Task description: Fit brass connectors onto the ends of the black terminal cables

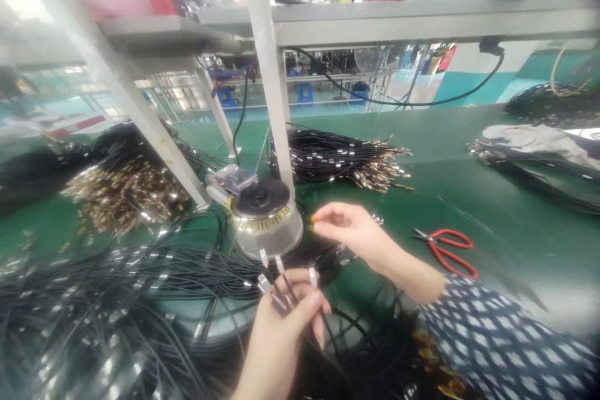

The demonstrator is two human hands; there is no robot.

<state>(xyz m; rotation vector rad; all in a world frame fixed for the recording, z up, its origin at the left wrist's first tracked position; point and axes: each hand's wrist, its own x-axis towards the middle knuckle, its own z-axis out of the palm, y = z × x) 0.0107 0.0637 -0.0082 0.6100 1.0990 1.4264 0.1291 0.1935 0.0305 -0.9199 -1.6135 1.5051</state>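
My left hand (pixel 294 320) is closed around several black cables (pixel 289 290), whose silvery connector ends stick up past the fingers. Thumb and forefinger of my right hand (pixel 359 234) pinch a small yellow piece, perhaps tape (pixel 312 221). Just left of that hand stands a round tape dispenser (pixel 269 239) with a black disc on top and yellow tabs along its rim. Beneath and beside the dispenser runs a thick spread of black cables (pixel 178 265). Part of the held cables is hidden behind my left fingers.
Red-handled pliers (pixel 450 251) lie on the green table (pixel 435 200) to the right. Cable bundles with gold-coloured ends sit at the back (pixel 342 159) and left (pixel 126 194). A pale metal post (pixel 269 75) rises behind the dispenser, under a shelf (pixel 422 22). A whitish cloth (pixel 544 140) covers cables at far right.
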